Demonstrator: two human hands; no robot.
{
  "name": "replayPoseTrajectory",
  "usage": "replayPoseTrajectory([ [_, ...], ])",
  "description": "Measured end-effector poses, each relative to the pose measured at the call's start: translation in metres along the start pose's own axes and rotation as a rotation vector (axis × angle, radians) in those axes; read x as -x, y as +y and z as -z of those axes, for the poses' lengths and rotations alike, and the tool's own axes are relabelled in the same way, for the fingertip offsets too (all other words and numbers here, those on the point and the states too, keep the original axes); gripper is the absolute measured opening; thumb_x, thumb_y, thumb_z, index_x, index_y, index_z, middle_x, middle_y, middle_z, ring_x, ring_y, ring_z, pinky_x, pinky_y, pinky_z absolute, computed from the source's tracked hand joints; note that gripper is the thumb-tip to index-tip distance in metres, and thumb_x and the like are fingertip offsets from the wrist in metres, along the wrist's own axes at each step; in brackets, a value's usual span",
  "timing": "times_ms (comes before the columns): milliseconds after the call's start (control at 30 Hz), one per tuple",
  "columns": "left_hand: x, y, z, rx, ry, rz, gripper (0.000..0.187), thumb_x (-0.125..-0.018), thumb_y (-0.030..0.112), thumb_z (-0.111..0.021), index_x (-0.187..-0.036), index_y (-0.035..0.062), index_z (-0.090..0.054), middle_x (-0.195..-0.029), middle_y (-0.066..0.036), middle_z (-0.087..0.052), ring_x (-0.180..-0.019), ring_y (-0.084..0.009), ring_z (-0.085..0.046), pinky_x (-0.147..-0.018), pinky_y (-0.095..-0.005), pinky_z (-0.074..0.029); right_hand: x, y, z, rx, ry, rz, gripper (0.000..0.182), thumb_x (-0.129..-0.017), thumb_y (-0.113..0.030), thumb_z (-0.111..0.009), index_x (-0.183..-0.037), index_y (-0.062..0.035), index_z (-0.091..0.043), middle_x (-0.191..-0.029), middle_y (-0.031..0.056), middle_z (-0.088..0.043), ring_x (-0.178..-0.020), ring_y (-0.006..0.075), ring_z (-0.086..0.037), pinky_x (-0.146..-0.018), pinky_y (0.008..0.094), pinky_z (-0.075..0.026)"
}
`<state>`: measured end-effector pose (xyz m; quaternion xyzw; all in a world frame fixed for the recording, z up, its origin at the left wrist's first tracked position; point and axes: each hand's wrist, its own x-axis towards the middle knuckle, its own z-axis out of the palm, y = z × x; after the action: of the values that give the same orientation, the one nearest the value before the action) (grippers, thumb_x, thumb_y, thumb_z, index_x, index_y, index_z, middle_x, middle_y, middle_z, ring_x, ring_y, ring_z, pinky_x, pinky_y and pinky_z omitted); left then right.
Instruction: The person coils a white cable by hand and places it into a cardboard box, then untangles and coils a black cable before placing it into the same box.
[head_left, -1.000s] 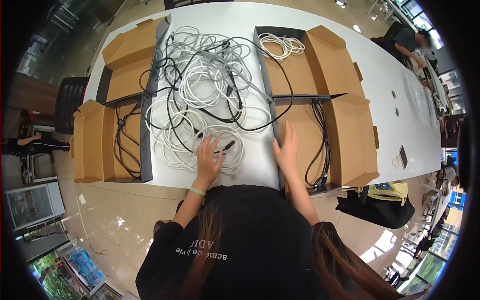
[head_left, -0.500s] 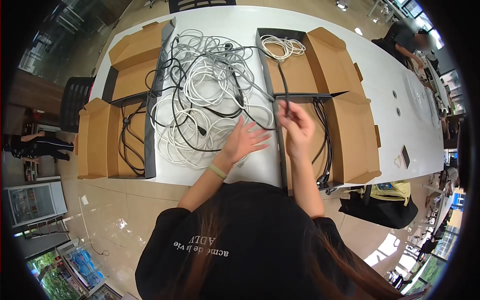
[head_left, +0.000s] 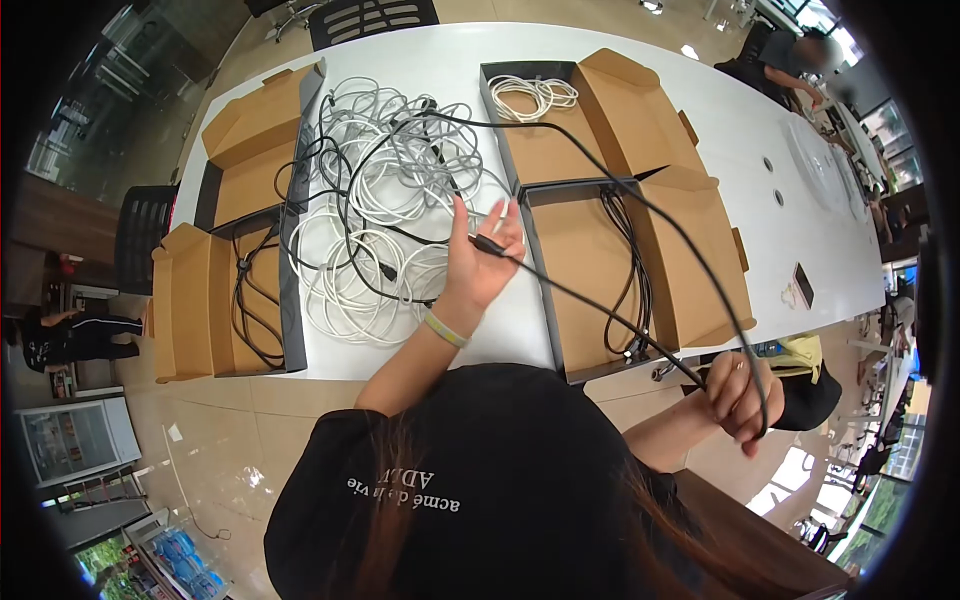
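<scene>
A black cable (head_left: 590, 298) runs taut from a dark plug (head_left: 487, 244) down to my right hand (head_left: 742, 400). My right hand is closed around it, beyond the near right box, and a second stretch of the cable arcs from the pile to the same hand. My left hand (head_left: 484, 262) is open, its fingers spread, with the plug lying across its palm side. Just left of that hand is a tangle of white cables (head_left: 360, 290), grey cables (head_left: 440, 130) and black cables (head_left: 345, 190) on the white table (head_left: 500, 330).
Two open cardboard boxes stand on each side. The near left box (head_left: 190, 320) and near right box (head_left: 590, 330) hold black cables; the far right box (head_left: 560, 150) holds a coiled white cable (head_left: 533, 98). A phone (head_left: 803, 286) lies at right. Other people are in the background.
My right hand has pulled the black cable toward me and to the right, drawing a long stretch from the pile. My left hand has shifted slightly up; the plug now lies against it.
</scene>
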<state>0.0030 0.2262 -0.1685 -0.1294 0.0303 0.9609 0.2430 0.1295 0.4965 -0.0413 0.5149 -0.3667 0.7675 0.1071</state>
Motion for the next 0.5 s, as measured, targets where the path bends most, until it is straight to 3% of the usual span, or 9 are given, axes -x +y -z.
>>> replayPoseTrajectory([
  [33,-0.002,0.004,-0.001,-0.040,0.022,-0.019,0.073,-0.078,0.058,-0.057,-0.122,0.0031,-0.038,-0.119,-0.013,-0.050,-0.087,-0.0220,-0.051,-0.072,-0.0318,-0.042,-0.002,0.002,-0.001,-0.084,-0.123,0.027,0.018,-0.072,-0.016,-0.076,-0.067,-0.0046,-0.062,-0.052,-0.0007,-0.051,-0.036,0.0084,-0.038,-0.038,0.0231,-0.029],
  [100,-0.008,0.018,-0.010,0.014,-0.015,-0.005,0.072,-0.077,0.061,-0.056,-0.120,0.0069,-0.037,-0.124,-0.012,-0.048,-0.096,-0.0228,-0.054,-0.078,-0.0388,-0.041,-0.012,-0.006,-0.005,-0.144,-0.335,-0.020,0.021,-0.069,-0.017,-0.078,-0.065,-0.0027,-0.063,-0.052,0.0007,-0.052,-0.035,0.0082,-0.037,-0.037,0.0211,-0.026],
  [133,-0.016,0.031,-0.009,0.052,0.004,-0.034,0.070,-0.076,0.063,-0.055,-0.115,0.0062,-0.043,-0.123,-0.012,-0.050,-0.103,-0.0238,-0.052,-0.083,-0.0440,-0.039,-0.003,-0.008,-0.017,-0.134,-0.152,0.130,0.020,-0.069,-0.015,-0.078,-0.063,-0.0024,-0.063,-0.051,0.0008,-0.051,-0.035,0.0070,-0.036,-0.036,0.0200,-0.021],
  [233,-0.020,0.082,-0.009,0.091,-0.124,-0.201,0.060,-0.076,0.062,-0.056,-0.096,0.0049,-0.054,-0.118,-0.015,-0.052,-0.107,-0.0261,-0.050,-0.091,-0.0468,-0.036,0.006,-0.028,-0.007,-0.128,-0.118,0.152,0.020,-0.069,-0.016,-0.077,-0.063,-0.0028,-0.062,-0.051,0.0005,-0.051,-0.035,0.0070,-0.035,-0.037,0.0201,-0.021],
  [300,-0.004,0.113,-0.019,0.252,-0.084,-0.324,0.060,-0.077,0.057,-0.059,-0.095,0.0013,-0.049,-0.114,-0.016,-0.053,-0.106,-0.0289,-0.049,-0.093,-0.0465,-0.036,0.025,-0.075,0.017,-0.118,-0.075,0.169,0.020,-0.070,-0.016,-0.076,-0.064,-0.0033,-0.062,-0.052,0.0003,-0.050,-0.036,0.0069,-0.035,-0.037,0.0202,-0.021],
  [367,0.012,0.146,-0.014,0.428,-0.087,-0.383,0.059,-0.077,0.052,-0.062,-0.094,-0.0011,-0.044,-0.109,-0.016,-0.053,-0.103,-0.0296,-0.049,-0.092,-0.0457,-0.037,0.028,-0.080,0.017,-0.108,-0.035,0.189,0.021,-0.071,-0.017,-0.075,-0.064,-0.0037,-0.061,-0.052,0.0000,-0.049,-0.036,0.0068,-0.034,-0.037,0.0203,-0.021],
  [433,0.031,0.164,-0.008,0.447,-0.200,-0.419,0.058,-0.077,0.049,-0.064,-0.093,-0.0018,-0.040,-0.103,-0.014,-0.053,-0.098,-0.0271,-0.050,-0.091,-0.0435,-0.038,0.036,-0.094,0.022,-0.107,0.017,0.201,0.021,-0.072,-0.017,-0.074,-0.064,-0.0042,-0.060,-0.052,-0.0003,-0.048,-0.037,0.0067,-0.034,-0.038,0.0204,-0.021],
  [500,0.042,0.184,0.007,0.495,-0.275,-0.388,0.057,-0.077,0.045,-0.065,-0.097,-0.0027,-0.042,-0.098,-0.013,-0.052,-0.088,-0.0238,-0.053,-0.080,-0.0366,-0.044,0.043,-0.098,0.021,-0.113,0.074,0.202,0.021,-0.073,-0.018,-0.073,-0.064,-0.0046,-0.060,-0.052,-0.0005,-0.048,-0.037,0.0067,-0.034,-0.038,0.0205,-0.021],
])
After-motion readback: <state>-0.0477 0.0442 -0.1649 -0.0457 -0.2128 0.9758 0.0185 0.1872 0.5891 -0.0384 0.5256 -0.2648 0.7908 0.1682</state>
